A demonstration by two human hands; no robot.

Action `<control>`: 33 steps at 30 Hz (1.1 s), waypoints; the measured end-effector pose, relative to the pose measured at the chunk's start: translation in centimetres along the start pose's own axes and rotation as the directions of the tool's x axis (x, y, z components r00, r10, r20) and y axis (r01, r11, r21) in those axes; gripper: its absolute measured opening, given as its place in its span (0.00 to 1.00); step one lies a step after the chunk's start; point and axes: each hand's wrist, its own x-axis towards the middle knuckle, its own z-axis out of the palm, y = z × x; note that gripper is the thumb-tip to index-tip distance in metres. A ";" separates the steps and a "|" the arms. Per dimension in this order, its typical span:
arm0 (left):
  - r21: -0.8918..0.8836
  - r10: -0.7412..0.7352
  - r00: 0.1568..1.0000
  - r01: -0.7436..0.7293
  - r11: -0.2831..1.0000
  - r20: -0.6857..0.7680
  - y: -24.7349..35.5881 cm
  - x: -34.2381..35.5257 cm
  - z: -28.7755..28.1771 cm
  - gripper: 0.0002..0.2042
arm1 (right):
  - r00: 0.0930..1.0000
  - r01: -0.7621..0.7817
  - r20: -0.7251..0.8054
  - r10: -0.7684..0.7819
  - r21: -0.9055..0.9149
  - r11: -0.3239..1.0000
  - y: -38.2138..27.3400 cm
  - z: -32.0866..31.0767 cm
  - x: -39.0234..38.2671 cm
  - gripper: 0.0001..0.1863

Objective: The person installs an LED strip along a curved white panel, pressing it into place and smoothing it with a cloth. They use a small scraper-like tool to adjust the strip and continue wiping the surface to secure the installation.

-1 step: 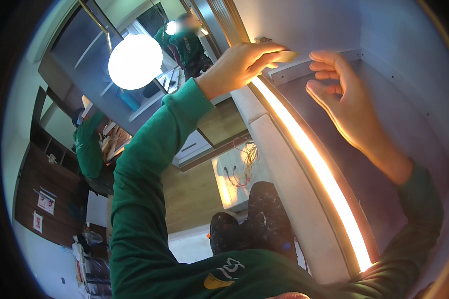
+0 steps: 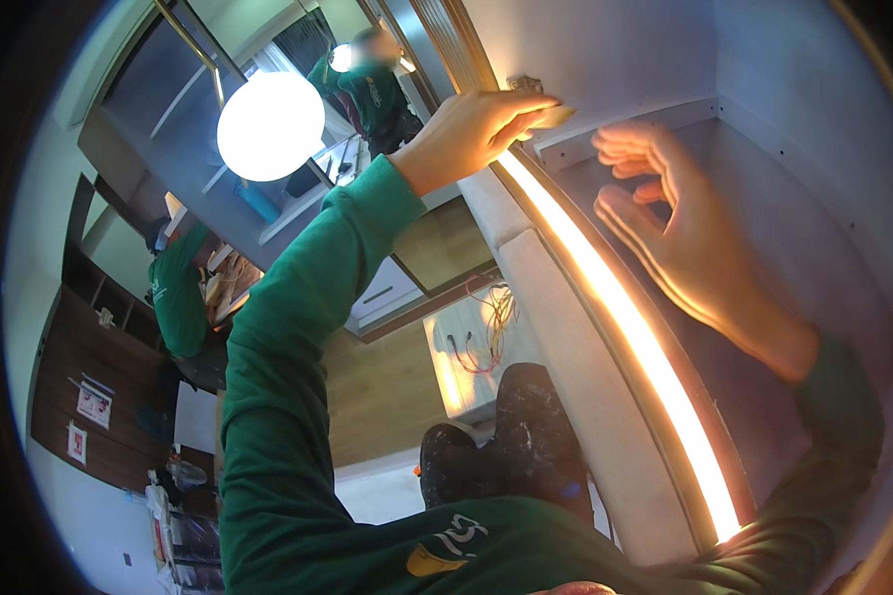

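Observation:
My left hand [image 2: 478,137] is at the top end of the lit light strip [image 2: 625,322], closed in a pinch. Between its fingertips sticks out a small flat yellowish piece [image 2: 556,118], whose kind I cannot make out. My right hand [image 2: 680,223] hovers to the right of the strip, its fingers curved and thumb apart, with nothing seen in it. The strip runs in a curve along a pale padded-looking panel [image 2: 571,347].
A bright round lamp [image 2: 271,126] hangs at upper left. One person [image 2: 375,94] in green stands at the back; another [image 2: 181,297] bends over a work surface at left. Several loose wires [image 2: 486,337] lie on a pale board below. A pale wall [image 2: 814,129] rises at right.
My right hand has shifted left, toward the left hand. My left hand has dipped slightly, and the yellowish piece has moved a little left with it.

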 end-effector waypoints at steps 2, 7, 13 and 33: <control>0.162 0.067 0.997 -0.074 0.984 0.045 -2.9 -0.4 0.8 0.17 | 0.973 0.016 0.231 0.012 -0.119 0.993 -2.2 1.4 -2.9 0.20; 0.359 0.105 0.989 -0.135 0.923 0.103 -7.6 -1.7 3.6 0.19 | 0.623 0.580 0.592 -0.511 0.089 0.810 -4.8 5.5 -8.5 0.08; 0.393 0.056 0.974 -0.142 0.908 0.221 -9.0 -2.0 5.9 0.20 | 0.675 0.465 0.590 -0.443 0.126 0.876 -4.1 6.1 -8.5 0.07; 0.172 0.229 0.899 -0.310 0.935 0.375 -9.3 -0.6 5.6 0.26 | 0.654 0.410 0.681 -0.330 0.047 0.911 -3.6 6.1 -8.6 0.10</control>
